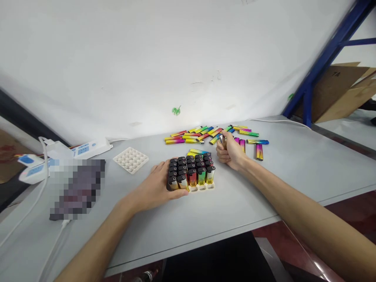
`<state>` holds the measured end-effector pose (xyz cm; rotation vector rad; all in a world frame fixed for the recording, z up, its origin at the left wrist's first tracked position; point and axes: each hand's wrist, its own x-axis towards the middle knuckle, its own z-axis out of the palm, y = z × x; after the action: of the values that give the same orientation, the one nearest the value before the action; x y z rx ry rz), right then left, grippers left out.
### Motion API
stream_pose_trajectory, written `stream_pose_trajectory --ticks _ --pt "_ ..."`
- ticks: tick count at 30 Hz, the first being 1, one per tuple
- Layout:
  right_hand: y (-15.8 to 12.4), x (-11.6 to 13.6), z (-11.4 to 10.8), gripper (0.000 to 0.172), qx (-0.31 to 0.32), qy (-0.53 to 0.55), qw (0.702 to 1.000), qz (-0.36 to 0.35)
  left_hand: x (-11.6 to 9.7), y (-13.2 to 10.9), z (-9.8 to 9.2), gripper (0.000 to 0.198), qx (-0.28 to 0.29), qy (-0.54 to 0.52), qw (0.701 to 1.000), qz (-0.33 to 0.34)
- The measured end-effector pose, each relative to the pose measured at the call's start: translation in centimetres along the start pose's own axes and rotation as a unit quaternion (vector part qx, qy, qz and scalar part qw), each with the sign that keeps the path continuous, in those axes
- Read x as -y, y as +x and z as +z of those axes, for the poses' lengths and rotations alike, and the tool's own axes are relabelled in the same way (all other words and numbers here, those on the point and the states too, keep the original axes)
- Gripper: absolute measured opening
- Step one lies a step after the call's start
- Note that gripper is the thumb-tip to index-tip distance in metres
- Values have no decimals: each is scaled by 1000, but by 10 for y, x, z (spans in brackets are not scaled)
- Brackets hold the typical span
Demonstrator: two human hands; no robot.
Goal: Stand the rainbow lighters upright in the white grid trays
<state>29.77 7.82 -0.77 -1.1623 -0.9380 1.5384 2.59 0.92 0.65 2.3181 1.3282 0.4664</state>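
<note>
A white slotted tray holds several rows of upright lighters with black tops and shiny coloured bodies. Bare slots show along its front edge, toward the right. My left hand is wrapped round the tray's left side, thumb across the front corner and fingers behind the lighters. Just beyond the tray's right side, my right hand is closed round a metallic lighter, its thumb at the top end. The fingers hide most of that lighter. More colourful lighters lie loose on the table behind both hands.
Another white tray with round hollows lies at the left. Power strips, white cables and a pixelated dark item occupy the far left of the grey table. A white wall stands behind; a blue frame and cardboard boxes are right.
</note>
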Motion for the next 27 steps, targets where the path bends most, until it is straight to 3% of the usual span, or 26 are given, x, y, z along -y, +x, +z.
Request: stream_pose_trajectory --ticks 7,13,17,20,24,27 --pt "1 0 2 46 -21 -12 1000 3 -1 0 0 75 -3 1 1000 -2" --pt "0 -2 4 54 -34 -8 999 0 1 1 0 78 12 9 1000 -5" --pt "-1 -4 4 51 -42 -56 994 -79 1 1 -1 78 17 11 1000 3" --pt "-10 2 2 41 -53 -152 973 -166 1 1 -1 81 25 17 1000 3" --pt "-42 26 1 31 -112 -308 898 -295 3 0 0 95 30 27 999 6" --pt "-76 46 8 29 -69 -327 887 -318 5 0 2 99 29 24 999 6"
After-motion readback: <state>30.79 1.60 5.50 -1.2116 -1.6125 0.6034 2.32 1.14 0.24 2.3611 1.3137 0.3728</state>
